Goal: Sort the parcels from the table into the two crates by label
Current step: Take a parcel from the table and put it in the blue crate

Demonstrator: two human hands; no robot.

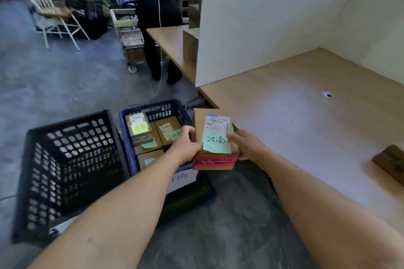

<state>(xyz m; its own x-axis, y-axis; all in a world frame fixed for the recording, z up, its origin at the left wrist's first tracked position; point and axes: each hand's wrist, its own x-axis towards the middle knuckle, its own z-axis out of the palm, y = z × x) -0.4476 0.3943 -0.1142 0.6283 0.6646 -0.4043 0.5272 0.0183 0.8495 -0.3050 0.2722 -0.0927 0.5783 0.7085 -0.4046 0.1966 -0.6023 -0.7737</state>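
Got my left hand and right hand clamped on either side of a cardboard parcel with a green sticky note, held up off the table's corner. Just left of it sits the blue crate already holding parcels, and the black crate is beside that.

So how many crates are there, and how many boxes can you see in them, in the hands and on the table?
Plastic crates: 2, one black crate and one blue crate.
Brown cardboard parcels in the blue crate: at least 5, possibly more hidden.
Brown cardboard parcel with green note, held by left hand and right hand: 1.
Brown cardboard parcel on the wooden table: 1.
Total: 9 at least.
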